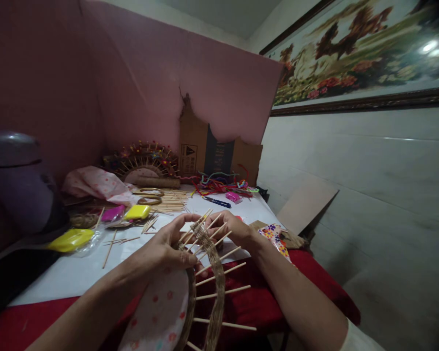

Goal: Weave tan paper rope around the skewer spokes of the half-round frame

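Observation:
A half-round craft piece leans toward me, with a flower-print cloth centre [164, 302], thin wooden sticks [229, 290] fanning out from its rim, and a band of woven brown twine [216, 273] running across them. My left hand [173, 241] grips its upper end, thumb on the rim and fingers behind the sticks. At the same end, my right hand [234, 229] has its fingers closed among the sticks near the top of the twine band. Its fingertips are partly hidden by the sticks, so any loose strand between them cannot be made out.
On the white tabletop [84, 273] lie loose sticks, gold-handled scissors [149, 196], a dark utility knife [217, 202] and yellow clay packs [73, 240]. Behind stand a decorated half-round piece [146, 158] and torn cardboard [193, 146]. A purple-grey appliance [20, 180] stands left.

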Demonstrator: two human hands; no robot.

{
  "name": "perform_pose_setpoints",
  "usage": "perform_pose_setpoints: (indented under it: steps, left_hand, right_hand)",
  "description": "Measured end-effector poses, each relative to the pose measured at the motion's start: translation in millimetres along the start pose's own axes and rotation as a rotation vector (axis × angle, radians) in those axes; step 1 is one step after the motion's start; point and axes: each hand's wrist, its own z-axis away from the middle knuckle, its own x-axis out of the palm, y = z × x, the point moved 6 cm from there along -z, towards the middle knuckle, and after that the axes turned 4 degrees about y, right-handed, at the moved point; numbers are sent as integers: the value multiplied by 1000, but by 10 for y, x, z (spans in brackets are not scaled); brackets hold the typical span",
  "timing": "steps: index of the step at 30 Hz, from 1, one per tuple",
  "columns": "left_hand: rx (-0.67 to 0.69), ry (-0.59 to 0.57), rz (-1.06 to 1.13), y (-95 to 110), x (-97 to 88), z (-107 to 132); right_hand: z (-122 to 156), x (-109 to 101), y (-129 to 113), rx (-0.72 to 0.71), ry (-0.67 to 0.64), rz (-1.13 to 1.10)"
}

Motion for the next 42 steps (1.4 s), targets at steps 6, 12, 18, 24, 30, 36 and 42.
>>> perform_pose_setpoints:
  steps: [6,12,18,24,30,36,42]
  left_hand:
    - [13,-39,34,-16,17,-1]
    - [11,-10,-1,-24,-1,-2]
    - [23,10,-33,4,-3,2]
    - [61,92,16,68,-37,4]
    - [84,206,6,115,-77,10]
    - [96,286,26,88,-126,1]
    - [110,313,11,92,-134,5]
  right_hand:
    - [9,4,32,1,-116,77]
    - [32,32,12,22,-164,56]
    - [22,7,-14,6,-93,48]
    - [62,-193,-319,-386,195,-2]
    - [250,-260,-555,-712,467,170]
    - [383,-23,-618,-819,438,460]
    - [422,92,-648,-863,469,632]
